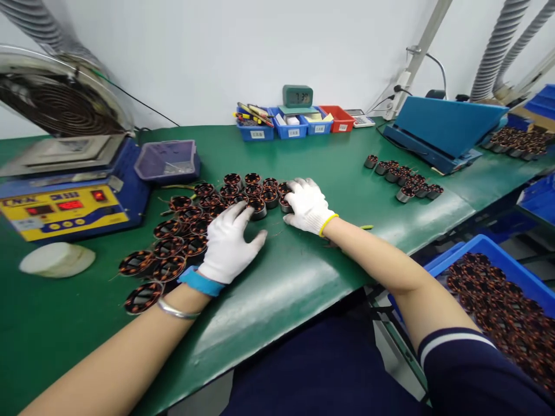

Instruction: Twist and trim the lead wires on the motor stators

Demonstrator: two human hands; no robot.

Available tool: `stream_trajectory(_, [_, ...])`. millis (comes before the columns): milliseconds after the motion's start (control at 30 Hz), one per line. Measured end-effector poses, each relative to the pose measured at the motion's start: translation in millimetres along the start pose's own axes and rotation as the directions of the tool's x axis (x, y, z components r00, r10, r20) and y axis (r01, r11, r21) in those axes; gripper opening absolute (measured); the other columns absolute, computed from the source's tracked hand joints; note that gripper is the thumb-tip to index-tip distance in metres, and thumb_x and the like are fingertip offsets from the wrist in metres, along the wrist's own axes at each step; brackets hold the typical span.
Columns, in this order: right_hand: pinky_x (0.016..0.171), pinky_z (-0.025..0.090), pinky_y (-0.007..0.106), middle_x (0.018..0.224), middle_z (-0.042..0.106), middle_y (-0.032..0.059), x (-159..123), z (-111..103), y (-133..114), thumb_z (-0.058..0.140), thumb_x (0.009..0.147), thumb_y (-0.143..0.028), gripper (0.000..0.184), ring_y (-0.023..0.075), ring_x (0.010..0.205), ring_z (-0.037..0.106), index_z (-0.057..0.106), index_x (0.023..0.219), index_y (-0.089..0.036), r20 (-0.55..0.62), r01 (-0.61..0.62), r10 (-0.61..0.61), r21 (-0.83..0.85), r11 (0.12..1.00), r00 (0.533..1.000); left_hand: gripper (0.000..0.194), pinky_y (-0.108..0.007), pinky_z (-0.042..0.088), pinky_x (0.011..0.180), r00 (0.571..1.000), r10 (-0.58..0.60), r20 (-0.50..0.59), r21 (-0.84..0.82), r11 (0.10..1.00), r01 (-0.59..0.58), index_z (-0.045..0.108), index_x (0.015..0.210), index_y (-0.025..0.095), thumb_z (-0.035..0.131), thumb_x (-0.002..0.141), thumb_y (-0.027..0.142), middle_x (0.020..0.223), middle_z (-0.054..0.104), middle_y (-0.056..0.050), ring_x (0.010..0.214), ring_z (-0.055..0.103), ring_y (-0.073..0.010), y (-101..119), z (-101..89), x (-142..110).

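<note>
A cluster of ring-shaped motor stators (168,268) with copper windings stands on the green workbench (277,271). My left hand (228,242), in a white glove, lies along the cluster's near right side. Its fingertips touch some stators, while its thumb points away with nothing under it. At the cluster's right end my right hand (309,205), also gloved, curls its fingers and thumb around the outermost motor stators (285,202). The palm side of that hand is hidden.
A smaller stator group (405,179) stands on the right, before a blue stand (446,130). At left are a yellow-fronted machine (69,205), a purple bin (168,151) and a white block (57,259). A blue crate (498,245) of stators sits lower right.
</note>
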State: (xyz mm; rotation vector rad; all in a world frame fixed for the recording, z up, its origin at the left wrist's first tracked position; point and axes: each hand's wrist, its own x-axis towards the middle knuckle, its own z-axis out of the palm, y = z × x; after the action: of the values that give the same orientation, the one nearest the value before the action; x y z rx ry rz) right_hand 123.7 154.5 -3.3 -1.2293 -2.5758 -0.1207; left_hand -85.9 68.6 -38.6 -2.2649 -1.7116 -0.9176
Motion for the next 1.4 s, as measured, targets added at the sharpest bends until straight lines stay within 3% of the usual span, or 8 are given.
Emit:
stream_trajectory(200, [0.11, 0.032, 0.05, 0.135, 0.055, 0.0109, -29.0, -14.6, -31.2, 0.06, 0.083, -0.036, 0.026, 0.0345, 0.132, 0.039, 0.072, 0.096, -0.016, 0.0, 0.05, -0.05, 0.06, 0.997, 0.999, 0.064, -0.044, 0.044, 0.106, 0.997, -0.071, 0.001, -0.209, 0.975, 0.069, 0.055, 0.128, 0.012, 0.067, 0.073, 0.042, 0.134, 0.056, -0.016, 0.124, 0.054, -0.0307, 19.1, -19.1, -10.3])
stream_trajectory(333, [0.112, 0.031, 0.051, 0.129, 0.058, 0.0151, -90.2, -33.4, -71.7, 0.064, 0.081, -0.033, 0.024, 0.034, 0.13, 0.043, 0.069, 0.093, -0.014, -0.003, 0.126, -0.128, 0.165, 0.978, 0.992, 0.109, -0.042, 0.046, 0.105, 0.922, -0.026, 0.385, -0.428, 0.881, 0.203, 0.038, 0.143, 0.008, 0.077, 0.053, 0.056, 0.137, 0.055, -0.018, 0.122, 0.057, -0.0313, 52.3, -35.5, -24.4])
stream_trajectory(433, [0.111, 0.037, 0.047, 0.133, 0.056, 0.0129, -129.0, -50.8, -82.5, 0.067, 0.079, -0.036, 0.034, 0.0297, 0.126, 0.049, 0.065, 0.109, -0.019, 0.058, -0.002, -0.018, 0.326, 0.946, 0.998, 0.127, -0.041, 0.05, 0.098, 0.816, -0.022, 0.578, -0.387, 0.873, 0.297, 0.028, 0.15, 0.01, 0.077, 0.047, 0.066, 0.138, 0.054, -0.018, 0.119, 0.059, -0.0338, 72.2, -42.6, -31.4])
stream_trajectory(600, [0.101, 0.049, 0.042, 0.136, 0.057, 0.0081, -148.6, -68.7, -58.0, 0.067, 0.078, -0.03, 0.05, 0.024, 0.12, 0.059, 0.055, 0.127, -0.023, 0.342, -0.405, 0.228, 0.648, 0.645, 0.912, 0.109, -0.034, 0.053, 0.07, 0.733, -0.122, 0.669, -0.281, 0.872, 0.401, 0.025, 0.152, 0.017, 0.07, 0.062, 0.059, 0.093, 0.07, -0.005, 0.081, 0.069, -0.0256, 81.1, -47.4, -32.7])
stream_trajectory(767, [0.075, 0.055, 0.029, 0.101, 0.073, 0.0044, -131.6, -52.9, -53.1, 0.058, 0.083, -0.026, 0.029, 0.0169, 0.089, 0.069, 0.064, 0.111, -0.017, 0.542, -0.541, 0.123, 0.738, 0.405, 0.831, 0.108, -0.031, 0.054, 0.085, 0.719, 0.012, 0.694, -0.418, 0.82, 0.39, 0.011, 0.155, 0.015, 0.066, 0.065, 0.035, 0.122, 0.065, -0.009, 0.096, 0.069, -0.0221, 72.8, -55.9, -24.5])
stream_trajectory(900, [0.068, 0.051, 0.027, 0.088, 0.072, 0.0019, -123.4, -38.5, -66.8, 0.064, 0.08, -0.036, 0.025, 0.0155, 0.078, 0.067, 0.067, 0.099, -0.019, 0.491, -0.535, 0.229, 0.684, 0.496, 0.841, 0.116, -0.033, 0.053, 0.091, 0.692, -0.021, 0.722, -0.384, 0.819, 0.426, 0.012, 0.154, 0.013, 0.072, 0.057, 0.035, 0.131, 0.06, -0.011, 0.108, 0.065, -0.0261, 70.4, -56.9, -21.6])
stream_trajectory(1133, [0.06, 0.044, 0.026, 0.069, 0.065, -0.0017, -127.6, -33.9, -77.9, 0.06, 0.079, -0.031, 0.012, 0.0128, 0.063, 0.058, 0.064, 0.076, -0.02, 0.367, -0.534, 0.389, 0.61, 0.586, 0.845, 0.103, -0.035, 0.053, 0.077, 0.785, -0.133, 0.605, -0.338, 0.85, 0.404, 0.028, 0.15, 0.016, 0.07, 0.064, 0.052, 0.1, 0.069, -0.005, 0.087, 0.068, -0.0252, 75.4, -38.3, -30.1])
stream_trajectory(1400, [0.075, 0.047, 0.034, 0.082, 0.067, 0.0024, -130.2, -40.5, -68.0, 0.059, 0.083, -0.039, 0.017, 0.0183, 0.076, 0.062, 0.064, 0.083, -0.022, 0.26, -0.546, 0.481, 0.461, 0.7, 0.837, 0.121, -0.034, 0.052, 0.074, 0.782, -0.242, 0.574, -0.187, 0.891, 0.414, 0.02, 0.153, 0.017, 0.073, 0.055, 0.064, 0.102, 0.067, -0.007, 0.086, 0.068, -0.0274, 73.8, -40.6, -29.7])
